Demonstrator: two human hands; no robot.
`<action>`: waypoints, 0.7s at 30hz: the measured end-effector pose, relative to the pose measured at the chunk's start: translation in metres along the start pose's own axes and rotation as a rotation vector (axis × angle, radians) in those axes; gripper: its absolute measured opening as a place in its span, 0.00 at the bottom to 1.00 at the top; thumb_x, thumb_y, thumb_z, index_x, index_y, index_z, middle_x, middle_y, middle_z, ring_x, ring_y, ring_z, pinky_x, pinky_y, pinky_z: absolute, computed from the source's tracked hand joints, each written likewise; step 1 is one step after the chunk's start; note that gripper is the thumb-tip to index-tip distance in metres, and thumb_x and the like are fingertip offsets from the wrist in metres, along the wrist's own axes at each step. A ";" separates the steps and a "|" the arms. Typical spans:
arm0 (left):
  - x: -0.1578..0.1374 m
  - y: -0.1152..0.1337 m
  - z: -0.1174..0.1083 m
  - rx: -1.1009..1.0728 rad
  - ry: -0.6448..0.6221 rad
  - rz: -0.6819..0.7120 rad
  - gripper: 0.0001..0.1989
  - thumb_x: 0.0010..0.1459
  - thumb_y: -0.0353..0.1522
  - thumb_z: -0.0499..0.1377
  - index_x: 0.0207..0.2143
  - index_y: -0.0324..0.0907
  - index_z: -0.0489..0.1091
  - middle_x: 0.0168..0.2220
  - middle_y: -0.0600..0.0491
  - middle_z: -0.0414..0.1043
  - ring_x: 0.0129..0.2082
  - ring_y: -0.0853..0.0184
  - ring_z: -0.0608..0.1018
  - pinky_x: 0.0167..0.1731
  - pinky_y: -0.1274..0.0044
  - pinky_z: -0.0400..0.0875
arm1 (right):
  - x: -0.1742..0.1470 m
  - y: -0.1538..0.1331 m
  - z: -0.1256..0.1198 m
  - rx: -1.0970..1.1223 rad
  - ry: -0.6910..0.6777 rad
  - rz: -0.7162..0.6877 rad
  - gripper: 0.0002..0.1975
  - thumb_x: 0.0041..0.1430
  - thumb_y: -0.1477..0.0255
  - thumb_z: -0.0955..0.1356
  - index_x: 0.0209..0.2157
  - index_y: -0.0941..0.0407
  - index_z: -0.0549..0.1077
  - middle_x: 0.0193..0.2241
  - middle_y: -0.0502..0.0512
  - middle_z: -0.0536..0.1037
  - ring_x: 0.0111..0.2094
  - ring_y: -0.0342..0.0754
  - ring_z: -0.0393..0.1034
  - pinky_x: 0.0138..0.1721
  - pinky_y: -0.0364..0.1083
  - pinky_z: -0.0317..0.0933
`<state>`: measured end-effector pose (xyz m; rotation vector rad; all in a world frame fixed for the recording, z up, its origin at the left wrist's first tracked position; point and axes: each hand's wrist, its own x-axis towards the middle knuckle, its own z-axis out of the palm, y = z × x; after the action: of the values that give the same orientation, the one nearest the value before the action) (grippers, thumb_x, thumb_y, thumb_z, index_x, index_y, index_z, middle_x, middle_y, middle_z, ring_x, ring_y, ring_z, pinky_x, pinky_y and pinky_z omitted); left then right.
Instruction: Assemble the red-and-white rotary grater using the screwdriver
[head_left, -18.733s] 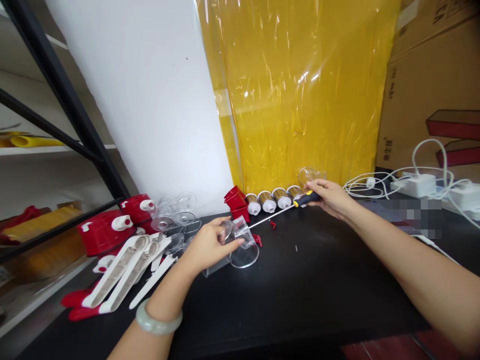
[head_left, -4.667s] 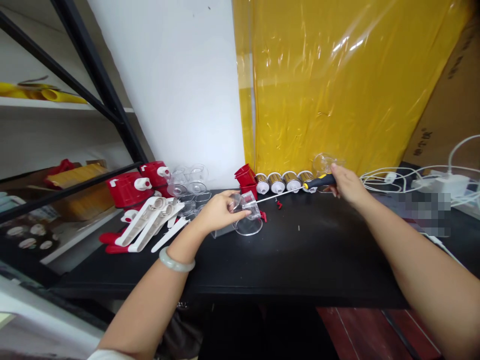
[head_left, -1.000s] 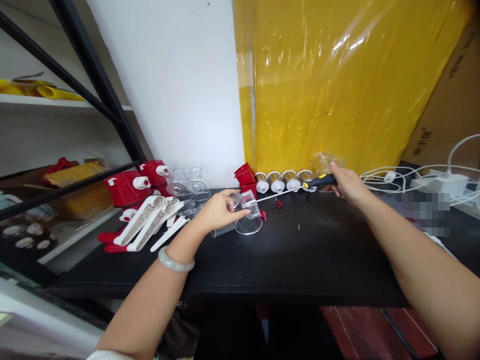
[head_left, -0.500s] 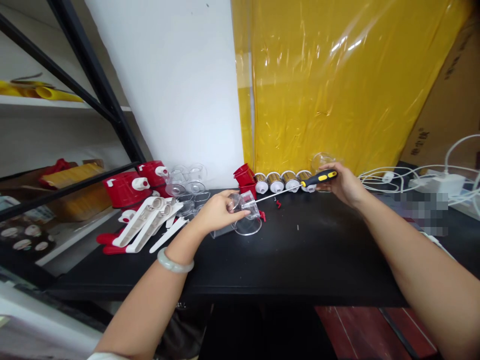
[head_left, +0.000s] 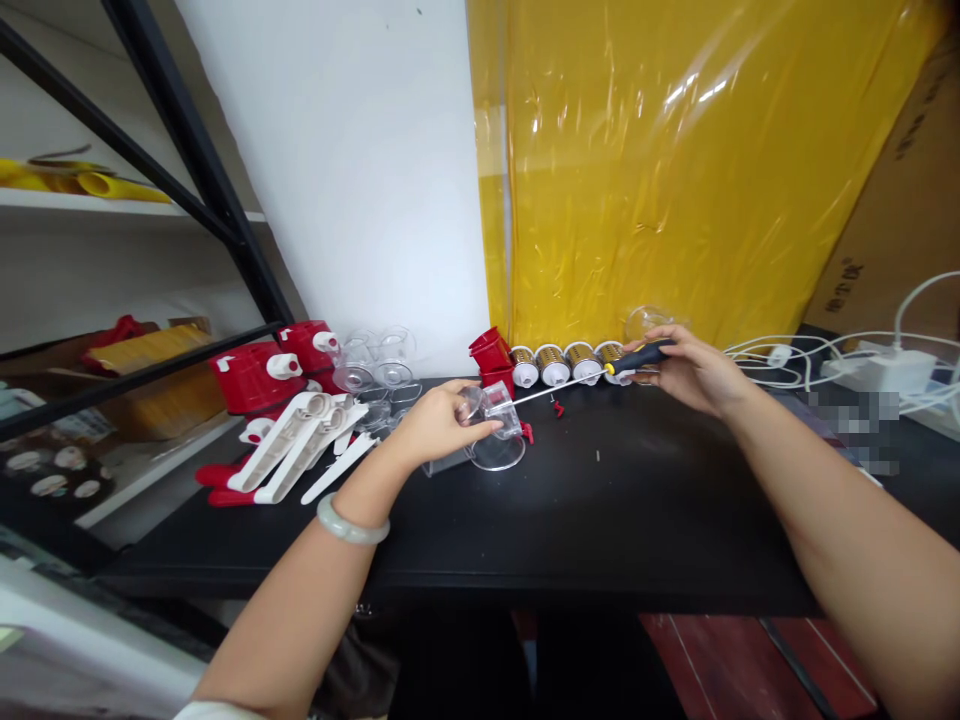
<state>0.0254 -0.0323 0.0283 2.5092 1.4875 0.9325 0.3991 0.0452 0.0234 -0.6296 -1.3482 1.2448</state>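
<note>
My left hand (head_left: pixel 442 425) is closed on a clear plastic part (head_left: pixel 498 402), held tilted above the black tabletop (head_left: pixel 600 530). In my right hand (head_left: pixel 694 368) is a screwdriver (head_left: pixel 646 354) with a dark and yellow handle. Its long metal shaft points left, and the tip reaches the clear part; whether it sits in a screw is too small to tell. A clear round rim (head_left: pixel 499 453) lies beneath my left hand. Behind stand red plastic pieces (head_left: pixel 491 350) and several metal grater drums (head_left: pixel 555 366) in a row. Small red clips (head_left: pixel 558 409) lie nearby.
White crank-like handles (head_left: pixel 289 450) and red housings (head_left: pixel 255 378) are piled at the left, beside clear cups (head_left: pixel 375 358). White cables and an adapter (head_left: pixel 896 370) occupy the right. A black shelf frame (head_left: pixel 187 150) rises at the left, and yellow plastic sheeting (head_left: pixel 660 180) covers the back.
My right hand's fingers have shifted around the screwdriver handle, and the yellow marks on it have turned out of sight. My left hand keeps the clear part in nearly the same place.
</note>
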 end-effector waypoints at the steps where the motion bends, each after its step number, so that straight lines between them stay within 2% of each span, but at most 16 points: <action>1: 0.000 0.000 0.000 0.001 -0.003 0.008 0.25 0.52 0.47 0.65 0.14 0.41 0.61 0.52 0.45 0.75 0.40 0.59 0.80 0.43 0.69 0.73 | 0.000 -0.001 0.000 -0.027 0.001 0.007 0.13 0.51 0.65 0.73 0.36 0.49 0.68 0.34 0.50 0.81 0.34 0.51 0.78 0.32 0.51 0.73; 2: 0.000 0.000 -0.001 0.000 -0.004 0.015 0.26 0.52 0.48 0.65 0.14 0.41 0.61 0.52 0.45 0.75 0.42 0.58 0.80 0.44 0.68 0.73 | 0.000 -0.001 -0.001 -0.077 0.018 0.017 0.14 0.52 0.63 0.74 0.36 0.49 0.68 0.30 0.49 0.80 0.28 0.49 0.76 0.27 0.48 0.71; 4: 0.000 0.000 -0.001 -0.002 -0.011 0.023 0.26 0.52 0.49 0.64 0.14 0.42 0.61 0.52 0.44 0.75 0.43 0.58 0.80 0.44 0.68 0.73 | 0.001 0.002 -0.003 -0.205 0.078 0.031 0.15 0.55 0.57 0.72 0.34 0.51 0.67 0.19 0.47 0.74 0.17 0.45 0.68 0.15 0.42 0.60; 6: 0.000 -0.001 -0.001 0.000 -0.015 0.015 0.26 0.53 0.49 0.64 0.14 0.42 0.61 0.53 0.44 0.75 0.42 0.58 0.80 0.44 0.68 0.73 | 0.003 0.005 -0.003 -0.261 0.115 0.058 0.18 0.58 0.51 0.69 0.33 0.52 0.67 0.14 0.46 0.69 0.13 0.43 0.63 0.12 0.41 0.53; 8: 0.000 -0.001 -0.001 0.006 -0.016 -0.003 0.26 0.52 0.49 0.64 0.15 0.42 0.61 0.52 0.45 0.75 0.41 0.59 0.80 0.44 0.69 0.73 | 0.003 0.005 -0.003 -0.177 0.102 0.074 0.18 0.57 0.50 0.69 0.35 0.51 0.67 0.18 0.48 0.73 0.17 0.46 0.69 0.17 0.43 0.63; 10: 0.000 -0.001 0.000 0.013 -0.017 -0.009 0.26 0.52 0.49 0.64 0.15 0.42 0.61 0.52 0.45 0.75 0.41 0.59 0.80 0.44 0.69 0.73 | 0.002 0.004 -0.001 -0.065 0.041 0.060 0.17 0.53 0.56 0.72 0.38 0.49 0.66 0.29 0.49 0.79 0.27 0.48 0.76 0.28 0.49 0.72; 12: 0.000 -0.002 0.000 0.012 -0.016 -0.006 0.26 0.52 0.49 0.64 0.15 0.42 0.61 0.53 0.45 0.75 0.42 0.59 0.80 0.43 0.69 0.73 | 0.000 0.002 0.001 -0.036 0.006 0.016 0.21 0.48 0.63 0.76 0.41 0.47 0.64 0.34 0.47 0.80 0.33 0.49 0.78 0.35 0.52 0.74; 14: 0.000 -0.002 0.000 0.005 -0.017 0.002 0.27 0.52 0.49 0.64 0.14 0.42 0.60 0.53 0.45 0.74 0.43 0.58 0.80 0.43 0.70 0.73 | -0.001 0.002 0.001 -0.124 0.034 0.000 0.21 0.48 0.62 0.76 0.39 0.48 0.64 0.29 0.46 0.79 0.27 0.47 0.76 0.28 0.47 0.72; 16: -0.001 -0.002 0.000 -0.002 -0.017 0.004 0.27 0.52 0.50 0.64 0.14 0.42 0.60 0.53 0.45 0.74 0.44 0.58 0.80 0.43 0.70 0.73 | 0.000 0.003 0.000 -0.275 0.100 0.015 0.19 0.53 0.55 0.73 0.36 0.50 0.66 0.17 0.45 0.72 0.16 0.44 0.68 0.18 0.42 0.63; 18: -0.001 -0.002 0.000 -0.004 -0.014 0.003 0.27 0.52 0.50 0.64 0.14 0.42 0.61 0.53 0.45 0.75 0.44 0.57 0.80 0.43 0.70 0.73 | 0.002 0.004 0.000 -0.349 0.137 0.045 0.19 0.57 0.50 0.69 0.34 0.51 0.67 0.12 0.44 0.66 0.12 0.43 0.62 0.13 0.41 0.57; 19: -0.001 -0.002 0.000 -0.002 -0.010 0.000 0.27 0.52 0.50 0.64 0.14 0.42 0.61 0.53 0.45 0.75 0.43 0.58 0.80 0.43 0.70 0.73 | 0.002 0.004 0.000 -0.319 0.133 0.052 0.19 0.58 0.49 0.68 0.34 0.51 0.67 0.13 0.45 0.68 0.13 0.44 0.64 0.15 0.42 0.59; 21: -0.001 -0.002 0.000 0.006 -0.011 -0.003 0.27 0.52 0.49 0.64 0.14 0.42 0.61 0.53 0.45 0.75 0.41 0.59 0.81 0.42 0.70 0.74 | 0.001 0.002 0.002 -0.168 0.088 0.036 0.17 0.55 0.53 0.70 0.36 0.50 0.66 0.22 0.48 0.76 0.21 0.47 0.73 0.22 0.47 0.69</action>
<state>0.0234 -0.0320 0.0274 2.5116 1.4922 0.9136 0.3966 0.0466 0.0225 -0.8209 -1.3816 1.1268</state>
